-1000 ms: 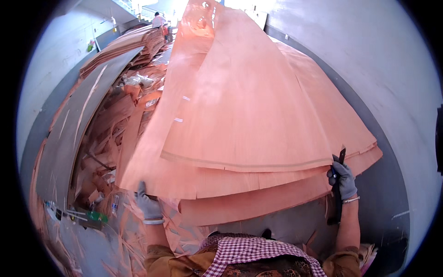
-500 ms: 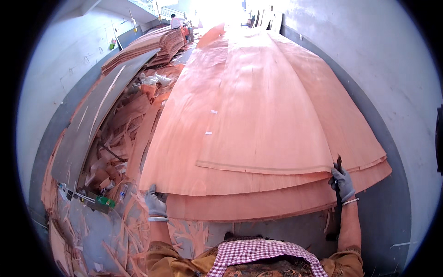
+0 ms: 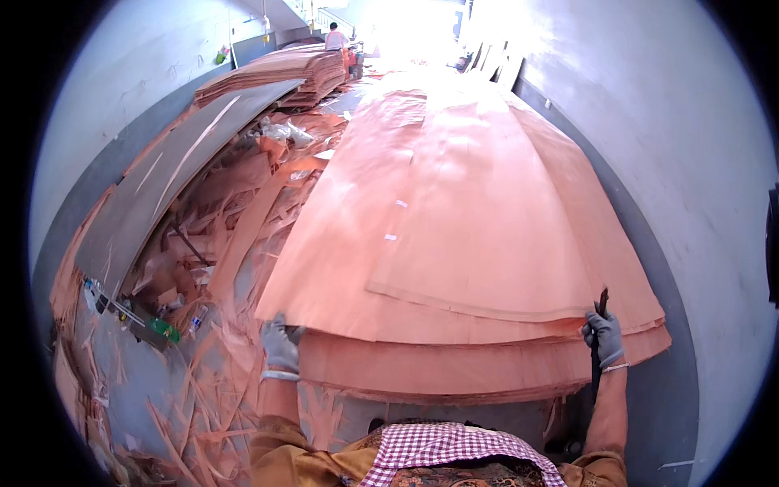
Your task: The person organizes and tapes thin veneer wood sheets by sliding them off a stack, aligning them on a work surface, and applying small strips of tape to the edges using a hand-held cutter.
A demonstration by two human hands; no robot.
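Large thin pinkish wood veneer sheets [image 3: 479, 227] lie overlapped in a broad pile in front of me. My left hand [image 3: 281, 344], in a grey glove, is closed on the near left corner of an upper veneer sheet [image 3: 324, 284]. At the near right, my gloved right hand [image 3: 604, 337] grips a long, narrow, dark blade-like tool [image 3: 603, 302], held upright with its tip above the fingers. That hand is also at the sheets' near right edge; whether it pinches the veneer is hidden. Two small white tape pieces [image 3: 390, 238] show on the veneer.
Torn veneer scraps [image 3: 203, 414] litter the floor at left, with a green bottle [image 3: 165, 329] among them. A long grey board [image 3: 174, 166] lies beyond. Another veneer stack [image 3: 276, 75] stands far left, near another person [image 3: 335, 38]. A wall [image 3: 649, 138] runs along the right.
The view has tilted up and shifted slightly. Both hands keep their places at the sheet's near edge, and the upper veneer shows more ripples near its left side.
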